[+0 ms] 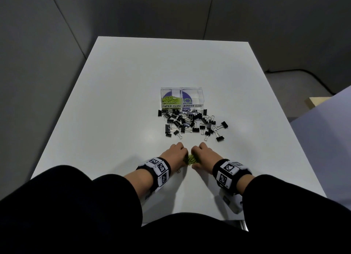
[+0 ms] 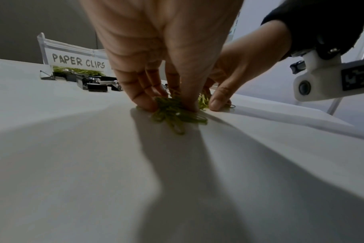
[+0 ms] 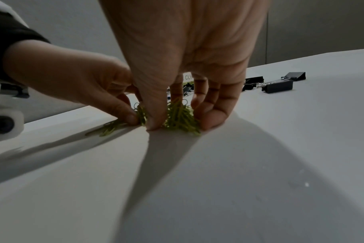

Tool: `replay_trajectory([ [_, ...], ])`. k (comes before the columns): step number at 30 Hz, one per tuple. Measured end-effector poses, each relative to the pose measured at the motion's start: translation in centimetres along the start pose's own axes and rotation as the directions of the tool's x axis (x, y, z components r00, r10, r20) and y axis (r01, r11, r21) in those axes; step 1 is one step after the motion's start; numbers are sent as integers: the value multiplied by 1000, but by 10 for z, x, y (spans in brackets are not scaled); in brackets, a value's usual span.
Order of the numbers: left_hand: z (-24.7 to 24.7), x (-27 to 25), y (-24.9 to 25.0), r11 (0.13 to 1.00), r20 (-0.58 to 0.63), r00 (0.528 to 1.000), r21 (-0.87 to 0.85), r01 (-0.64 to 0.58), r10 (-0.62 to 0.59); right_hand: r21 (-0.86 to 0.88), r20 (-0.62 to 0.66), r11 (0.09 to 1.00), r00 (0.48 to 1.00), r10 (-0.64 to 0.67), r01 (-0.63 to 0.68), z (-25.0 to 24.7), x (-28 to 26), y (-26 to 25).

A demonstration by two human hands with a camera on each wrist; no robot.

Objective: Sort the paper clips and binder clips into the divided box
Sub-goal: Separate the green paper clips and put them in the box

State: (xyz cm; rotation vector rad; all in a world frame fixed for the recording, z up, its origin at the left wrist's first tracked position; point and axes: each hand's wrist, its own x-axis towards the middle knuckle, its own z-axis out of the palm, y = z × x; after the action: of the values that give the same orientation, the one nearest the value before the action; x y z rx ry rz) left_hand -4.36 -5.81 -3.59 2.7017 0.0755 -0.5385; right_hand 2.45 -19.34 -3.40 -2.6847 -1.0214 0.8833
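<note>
A clear divided box point(image 1: 182, 105) stands mid-table, labelled PAPER CLIPS on the left half and BINDER CLIPS on the right. Green paper clips point(image 1: 171, 100) lie in the left half; the right half looks empty. Several black binder clips point(image 1: 191, 123) are scattered in front of the box. Near the front edge, my left hand point(image 1: 175, 154) and right hand point(image 1: 202, 155) meet over a bunch of green paper clips point(image 1: 190, 159) on the table. In the left wrist view the left fingers point(image 2: 143, 100) pinch a clump of clips point(image 2: 175, 113). In the right wrist view the right fingers point(image 3: 210, 118) and thumb clutch another clump point(image 3: 181, 120).
The white table point(image 1: 114, 101) has bare surface to the left, right and behind the box. Grey walls surround it. A pale board and a light surface point(image 1: 322, 105) stand off the right edge. Both wrists carry white camera mounts with black markers.
</note>
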Motion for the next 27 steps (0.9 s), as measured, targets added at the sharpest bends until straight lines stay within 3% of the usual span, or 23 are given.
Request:
replay_trajectory([
  [15, -15, 12, -1, 995, 86, 994, -69, 71, -64, -105, -11, 994, 1000, -21, 20, -10, 5, -11],
  [20, -16, 11, -4, 998, 95, 995, -34, 46, -42, -156, -13, 987, 999, -45, 42, -10, 9, -6],
  [27, -23, 11, -8, 1000, 56, 998, -8, -30, 30, -70, -25, 996, 998, -57, 56, -19, 15, 3],
])
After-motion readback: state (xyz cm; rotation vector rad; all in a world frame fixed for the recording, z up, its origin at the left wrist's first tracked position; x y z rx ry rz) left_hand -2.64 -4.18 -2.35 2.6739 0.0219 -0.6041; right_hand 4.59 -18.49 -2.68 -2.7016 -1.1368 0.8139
